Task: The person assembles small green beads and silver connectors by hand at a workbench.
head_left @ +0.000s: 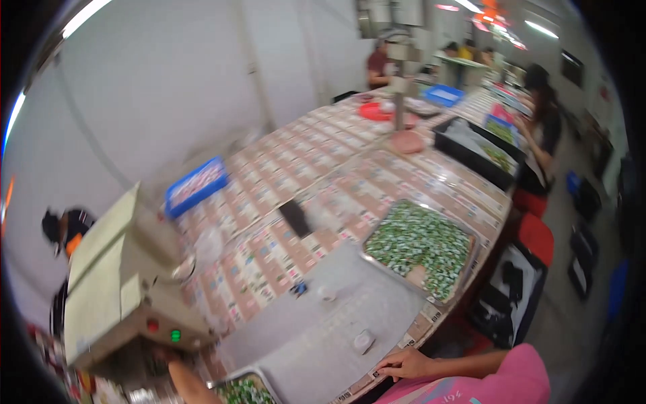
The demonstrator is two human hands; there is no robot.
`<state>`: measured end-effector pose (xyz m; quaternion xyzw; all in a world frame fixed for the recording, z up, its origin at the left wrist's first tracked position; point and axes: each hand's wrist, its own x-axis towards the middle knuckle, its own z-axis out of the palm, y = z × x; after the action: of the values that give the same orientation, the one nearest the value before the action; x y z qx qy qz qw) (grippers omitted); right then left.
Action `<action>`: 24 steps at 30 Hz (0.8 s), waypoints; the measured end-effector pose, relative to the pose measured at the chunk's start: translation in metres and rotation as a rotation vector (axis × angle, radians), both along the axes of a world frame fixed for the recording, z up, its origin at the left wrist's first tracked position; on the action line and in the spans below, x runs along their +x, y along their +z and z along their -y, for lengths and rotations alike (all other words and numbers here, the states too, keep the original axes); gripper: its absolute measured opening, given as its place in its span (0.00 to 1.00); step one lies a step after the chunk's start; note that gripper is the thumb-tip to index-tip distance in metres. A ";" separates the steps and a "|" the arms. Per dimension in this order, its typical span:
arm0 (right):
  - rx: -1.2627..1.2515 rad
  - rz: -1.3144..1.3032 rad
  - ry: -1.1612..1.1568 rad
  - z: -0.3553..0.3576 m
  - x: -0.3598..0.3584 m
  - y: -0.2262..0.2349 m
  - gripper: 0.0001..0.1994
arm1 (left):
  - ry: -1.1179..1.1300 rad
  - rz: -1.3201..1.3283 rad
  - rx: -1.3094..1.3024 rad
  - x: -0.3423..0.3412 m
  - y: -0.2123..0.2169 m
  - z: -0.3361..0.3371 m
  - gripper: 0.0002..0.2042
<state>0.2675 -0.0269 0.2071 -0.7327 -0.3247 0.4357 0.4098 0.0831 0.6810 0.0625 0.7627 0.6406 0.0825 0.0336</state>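
Observation:
My right hand (407,364) rests at the near table edge, its fingers stretched out with nothing in them. My left forearm comes up from the lower edge, and my left hand (161,355) reaches in under the beige machine (101,283), where shadow and blur hide its fingers. A red and a green light show on the machine's front. Beside my left forearm stands a metal tray (259,374) of small green pieces. A larger metal tray (369,254) full of small green and white pieces lies farther off to the right. A small white object (364,341) sits near my right hand.
A grey sheet (316,357) covers the near table. Beyond lie a dark flat piece (295,218), a blue tray (222,182) and a black bin (464,153). People work at the left and along the far table. A red chair (536,236) stands by the right edge.

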 end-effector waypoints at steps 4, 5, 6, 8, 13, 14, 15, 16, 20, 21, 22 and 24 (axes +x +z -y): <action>0.057 -0.041 0.116 0.056 0.027 0.000 0.10 | -0.284 0.173 0.008 0.171 0.044 0.040 0.32; 0.068 -0.031 0.070 0.068 0.028 -0.001 0.10 | -0.341 0.212 0.003 0.198 0.051 0.052 0.32; 0.095 -0.024 0.085 0.079 0.029 -0.001 0.10 | -0.394 0.254 -0.005 0.225 0.061 0.065 0.32; 0.127 -0.012 0.083 0.095 0.023 -0.001 0.10 | -0.476 0.329 -0.026 0.252 0.068 0.081 0.32; 0.101 -0.025 0.071 0.112 0.002 0.004 0.09 | -0.595 0.495 -0.086 0.261 0.077 0.091 0.32; 0.107 -0.023 0.066 0.112 -0.002 0.001 0.09 | -0.612 0.525 -0.097 0.258 0.079 0.090 0.32; 0.115 -0.036 0.057 0.114 -0.004 -0.005 0.09 | -0.630 0.551 -0.113 0.257 0.079 0.093 0.32; 0.124 -0.050 0.050 0.115 -0.006 -0.010 0.09 | -0.646 0.576 -0.128 0.255 0.079 0.095 0.32; 0.149 -0.085 0.054 0.116 -0.011 -0.017 0.09 | -0.677 0.679 -0.179 0.231 0.081 0.091 0.32; 0.147 -0.074 0.057 0.115 -0.012 -0.018 0.09 | -0.678 0.700 -0.192 0.220 0.078 0.088 0.32; 0.145 -0.064 0.060 0.114 -0.012 -0.019 0.09 | -0.677 0.721 -0.205 0.209 0.075 0.085 0.32; 0.161 -0.050 0.061 0.112 -0.009 -0.020 0.09 | -0.671 0.759 -0.229 0.183 0.070 0.076 0.32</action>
<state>0.2581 -0.1387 0.1873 -0.6761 -0.3703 0.4386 0.4620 0.2657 0.6051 0.1324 0.8338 0.3086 0.2673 0.3715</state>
